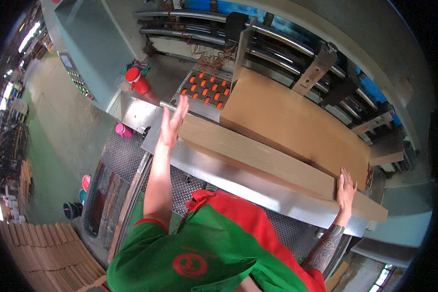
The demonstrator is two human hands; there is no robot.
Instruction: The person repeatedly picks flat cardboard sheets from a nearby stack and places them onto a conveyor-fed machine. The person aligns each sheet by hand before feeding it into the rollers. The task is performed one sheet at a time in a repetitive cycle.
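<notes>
On the steel table (238, 180): cardboard stack (258, 153).
Left hand (170, 127) and right hand (345, 193) open (fingers extended, closed on nothing) at opposite ends.

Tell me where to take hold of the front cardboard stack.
Probably best at both ends, coming in from left and right: the front cardboard stack is long and narrow, and the wide cardboard stack lies close along its far side.

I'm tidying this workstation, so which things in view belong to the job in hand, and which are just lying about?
Belonging, by the look of it:
front cardboard stack, at the left hand and right hand
brown cardboard behind it
metal ledge

Probably just lying about:
red lidded container
pink container
dark bucket
</notes>
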